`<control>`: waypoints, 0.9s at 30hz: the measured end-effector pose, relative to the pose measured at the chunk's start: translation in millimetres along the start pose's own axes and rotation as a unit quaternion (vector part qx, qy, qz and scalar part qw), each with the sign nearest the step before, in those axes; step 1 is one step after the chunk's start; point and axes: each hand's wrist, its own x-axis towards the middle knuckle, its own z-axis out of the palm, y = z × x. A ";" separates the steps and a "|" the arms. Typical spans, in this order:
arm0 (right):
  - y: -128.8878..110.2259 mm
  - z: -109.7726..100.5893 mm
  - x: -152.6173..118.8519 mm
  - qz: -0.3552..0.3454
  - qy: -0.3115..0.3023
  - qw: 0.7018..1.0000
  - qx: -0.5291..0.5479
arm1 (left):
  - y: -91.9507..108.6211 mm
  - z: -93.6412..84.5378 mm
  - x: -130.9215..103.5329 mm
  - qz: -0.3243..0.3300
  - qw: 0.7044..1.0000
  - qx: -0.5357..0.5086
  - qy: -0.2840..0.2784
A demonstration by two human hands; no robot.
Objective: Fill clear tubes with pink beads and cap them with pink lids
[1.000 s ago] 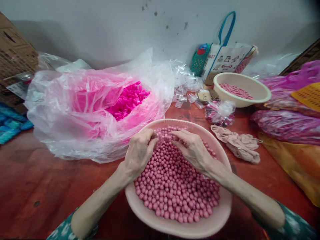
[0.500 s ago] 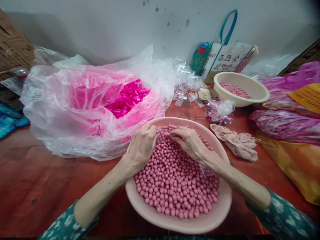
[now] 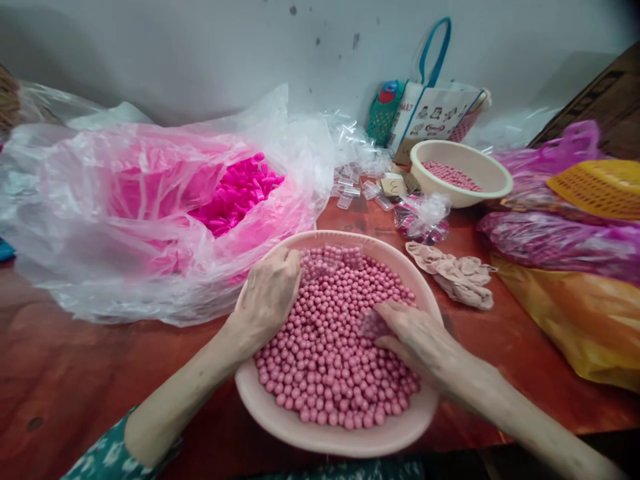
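Where the right hand has gone: the right hand point(image 3: 420, 340), beside the left hand point(image 3: 273, 293) over the far part of the pink basin point(image 3: 325, 440) 0.5 s ago, is now drawn back over the basin's right side, so the 2 hands stand well apart.
Right grip: closed with thumb and fingers on a clear piece point(image 3: 373, 323) of plastic, low over the pink beads point(image 3: 340, 360); pink shows through it.
Clear piece: 0.5 s ago a transparent piece lay on the beads by the right wrist; that spot is now behind or under the hand, so it may be the same piece, but I cannot be sure.
Left grip: fingers curled inward at the basin's far left rim, much where they were; the fingertips are hidden, so I cannot tell whether they grasp anything.
Far beads: just beside the left fingers, clear plastic point(image 3: 323, 260) shows with beads in or behind it; I cannot tell which.
Pink basin: near the middle of the near edge of the surface point(image 3: 30, 360), with beads over most of its floor.
Meaning for the work: the hands look to have split their roles, the right busy with its own piece while the left stays at the far rim.
Around the basin: a plastic bag point(image 3: 100, 267) of bright pink pieces point(image 3: 235, 197) toward the surface's left edge; loose clear pieces point(image 3: 346, 197) toward the far edge; a cream bowl point(image 3: 465, 199) toward the far right corner; a crumpled cloth point(image 3: 455, 273) just right of the basin.
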 end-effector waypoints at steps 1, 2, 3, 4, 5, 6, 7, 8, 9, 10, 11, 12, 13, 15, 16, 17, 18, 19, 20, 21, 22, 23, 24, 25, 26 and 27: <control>-4.1 5.0 3.8 -0.004 0.003 1.000 -0.001 | 0.3 -1.0 -0.5 -0.004 1.000 -0.001 0.003; -6.4 7.6 7.3 -0.009 0.004 1.000 -0.003 | 1.0 -2.8 -1.4 -0.009 1.000 -0.002 0.008; -7.3 7.7 10.2 -0.013 0.005 1.000 -0.009 | 2.2 -5.1 -2.6 -0.015 1.000 -0.003 0.013; -6.9 5.8 12.3 -0.017 0.008 1.000 -0.014 | 4.0 -7.8 -4.3 -0.021 1.000 -0.005 0.019; -6.0 2.4 13.8 -0.018 0.016 0.999 -0.028 | 6.1 -10.5 -6.5 -0.023 0.999 -0.008 0.022; -5.1 -1.8 14.7 -0.012 0.030 0.998 -0.051 | 8.5 -12.7 -9.3 -0.021 1.000 -0.012 0.021; -4.8 -5.9 15.3 -0.003 0.046 0.996 -0.077 | 11.0 -14.0 -12.7 -0.013 1.000 -0.017 0.014; -5.4 -9.4 15.6 0.007 0.061 0.993 -0.102 | 13.2 -14.2 -17.0 -0.001 1.000 -0.022 0.001; -7.1 -11.6 15.9 0.017 0.072 0.990 -0.123 | 15.0 -13.0 -22.2 0.012 0.999 -0.028 -0.015; -9.7 -12.5 16.1 0.022 0.078 0.987 -0.138 | 16.1 -10.5 -28.1 0.026 0.999 -0.034 -0.033; -13.0 -12.0 16.2 0.021 0.080 0.986 -0.147 | 16.4 -6.9 -34.8 0.040 0.997 -0.038 -0.050; -16.3 -10.4 16.2 0.005 0.075 0.988 -0.133 | 15.9 -2.4 -41.9 0.056 0.996 -0.042 -0.062; -19.2 -8.1 16.1 -0.021 0.068 0.992 -0.103 | 14.6 2.5 -48.9 0.074 0.993 -0.050 -0.071; -22.1 -2.7 16.9 -0.082 0.053 0.995 -0.015 | 10.9 11.3 -60.8 0.121 0.985 -0.084 -0.091; -21.8 -0.1 18.1 -0.108 0.044 0.993 0.033 | 9.1 14.4 -64.8 0.139 0.979 -0.111 -0.103; -20.5 2.3 20.0 -0.125 0.036 0.989 0.074 | 7.8 16.2 -67.0 0.148 0.972 -0.143 -0.117; -18.6 4.4 22.7 -0.130 0.030 0.985 0.105 | 7.0 16.6 -67.4 0.142 0.964 -0.179 -0.135; -16.6 6.2 26.0 -0.127 0.025 0.984 0.122 | 6.9 15.6 -66.2 0.123 0.956 -0.215 -0.156; -14.8 7.5 29.7 -0.123 0.020 0.981 0.146 | 7.4 13.4 -63.7 0.099 0.949 -0.245 -0.175; -13.6 8.2 33.4 -0.119 0.014 0.978 0.173 | 8.3 10.4 -60.2 0.074 0.941 -0.269 -0.190; -13.2 8.2 37.1 -0.117 0.004 0.973 0.200 | 9.5 7.0 -56.2 0.055 0.935 -0.286 -0.203; -13.4 7.5 40.4 -0.115 -0.007 0.966 0.229 | 11.0 3.5 -52.0 0.039 0.930 -0.297 -0.211; -14.1 6.2 43.3 -0.115 -0.022 0.959 0.259 | 12.5 0.2 -47.9 0.028 0.927 -0.305 -0.215; -15.3 4.5 45.7 -0.117 -0.039 0.949 0.290 | 14.2 -2.8 -44.1 0.022 0.926 -0.309 -0.217; -16.7 2.7 47.5 -0.120 -0.057 0.938 0.321 | 16.0 -5.3 -40.5 0.014 0.922 -0.320 -0.219; -18.1 0.9 48.8 -0.123 -0.075 0.925 0.351 | 17.9 -7.4 -37.4 0.003 0.915 -0.338 -0.220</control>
